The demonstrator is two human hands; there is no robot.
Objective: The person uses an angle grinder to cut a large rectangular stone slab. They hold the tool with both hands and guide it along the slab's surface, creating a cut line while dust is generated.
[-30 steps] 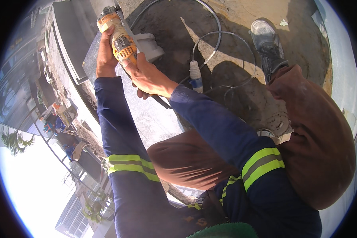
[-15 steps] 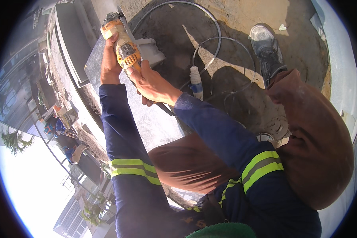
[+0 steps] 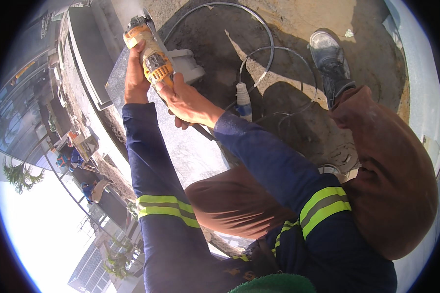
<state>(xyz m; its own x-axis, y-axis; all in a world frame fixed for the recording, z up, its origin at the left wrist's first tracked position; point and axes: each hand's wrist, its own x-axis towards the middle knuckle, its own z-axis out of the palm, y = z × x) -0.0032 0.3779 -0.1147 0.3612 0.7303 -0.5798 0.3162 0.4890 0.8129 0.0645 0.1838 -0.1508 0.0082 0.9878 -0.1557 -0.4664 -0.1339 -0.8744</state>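
The biggest thing is the dusty ground, part in sun and part in dark shade; next come the brown trousers, with one knee bent out to the right and the other leg lying low behind the right arm; a pale flat slab sits under and between the arms, bright with sun; a grey cable lies in loose loops on the ground, between the slab and the dusty shoe; if that foot slid in and caught a loop, the person could trip or the cable could get a sharp tug; the orange and black grinder is up at the top left, held out ahead above the slab's far end, near a pale block; the right hand is curled tight around its back end, and the left hand is wrapped around the front, close to the head; both hands are bare, so a slip of the left one could bring skin to the edge; the white and blue plug lies among the loops, and a hard pull might work it loose; smallest is the thin disc at the tip; I cannot tell if it touches anything or spins; if it snagged, the grinder could jump back.
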